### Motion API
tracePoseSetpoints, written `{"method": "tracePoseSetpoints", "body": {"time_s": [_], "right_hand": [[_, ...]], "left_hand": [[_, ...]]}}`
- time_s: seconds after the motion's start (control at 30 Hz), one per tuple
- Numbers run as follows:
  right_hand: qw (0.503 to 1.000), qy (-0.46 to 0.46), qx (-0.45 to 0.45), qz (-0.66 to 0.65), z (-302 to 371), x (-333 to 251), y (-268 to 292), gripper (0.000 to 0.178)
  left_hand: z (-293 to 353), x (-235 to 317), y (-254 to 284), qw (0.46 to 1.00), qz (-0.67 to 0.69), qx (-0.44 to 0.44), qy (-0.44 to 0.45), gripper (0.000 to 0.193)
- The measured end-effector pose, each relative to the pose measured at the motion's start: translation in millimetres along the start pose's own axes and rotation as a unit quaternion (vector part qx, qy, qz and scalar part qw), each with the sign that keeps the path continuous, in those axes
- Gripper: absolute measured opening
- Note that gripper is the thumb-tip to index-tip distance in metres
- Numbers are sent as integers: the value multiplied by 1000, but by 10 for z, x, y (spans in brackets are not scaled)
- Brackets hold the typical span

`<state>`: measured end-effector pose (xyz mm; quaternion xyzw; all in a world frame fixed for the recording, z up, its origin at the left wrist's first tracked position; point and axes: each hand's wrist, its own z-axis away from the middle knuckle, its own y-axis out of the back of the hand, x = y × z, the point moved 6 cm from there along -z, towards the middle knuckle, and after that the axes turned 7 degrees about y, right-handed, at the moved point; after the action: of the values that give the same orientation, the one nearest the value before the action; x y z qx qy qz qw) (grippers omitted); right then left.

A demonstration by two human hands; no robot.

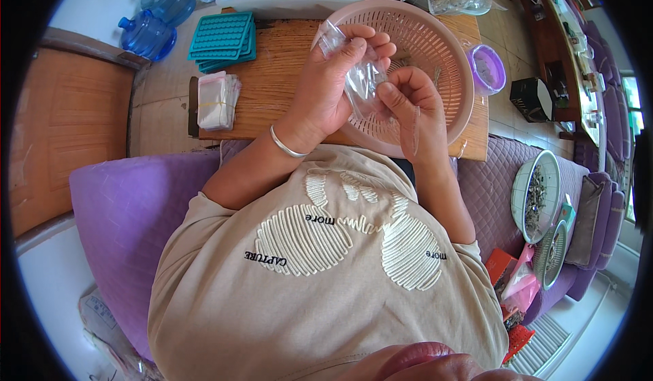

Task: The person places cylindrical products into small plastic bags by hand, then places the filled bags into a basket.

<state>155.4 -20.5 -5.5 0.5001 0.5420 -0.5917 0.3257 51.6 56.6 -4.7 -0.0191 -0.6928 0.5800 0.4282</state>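
The left hand (pixel 330 75), at the upper middle of the frame, has its thumb pressed toward its fingers on a clear plastic bag (pixel 364 87). The right hand (pixel 418 106), just to the right, has thumb and forefinger pinched together at the bag's lower right part. The bag lies between the hands, its long axis appearing to slant from upper left to lower right; the left thumb covers part of it, so its full outline is hard to tell. Both hands touch it, so neither is nearer, though the left takes the upper end.

Beneath them sits a pink slotted basket (pixel 464 95), on a wooden table (pixel 279 65). Farther out, a banded stack of clear bags (pixel 216 102) lies toward the upper left, with teal trays (pixel 221 38) above it. A purple-rimmed tub (pixel 504 75) stands right of the basket; a white bin (pixel 299 4) of brown pieces fills the top.
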Motion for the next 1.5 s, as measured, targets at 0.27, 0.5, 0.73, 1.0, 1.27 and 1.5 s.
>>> {"method": "tracePoseSetpoints", "body": {"time_s": [0.27,0.5,0.73,1.0,1.27,1.5], "right_hand": [[999,-17,32,-27,88,-26,-43,8],[985,144,80,55,67,-198,122,8],[975,185,71,100,177,-237,140,10],[893,275,113,338,261,-384,156,10],[879,306,68,360,19,-620,264,16],[643,62,-101,757,-676,-468,953,20]], "left_hand": [[23,159,338,993,-52,80,-70,11],[213,263,96,968,-240,59,-44,25],[291,251,-71,944,-303,40,-120,39],[413,288,-303,745,-626,4,-231,26],[237,-1,-84,889,-448,-86,38,20],[149,210,207,919,-392,12,21,15]]}}
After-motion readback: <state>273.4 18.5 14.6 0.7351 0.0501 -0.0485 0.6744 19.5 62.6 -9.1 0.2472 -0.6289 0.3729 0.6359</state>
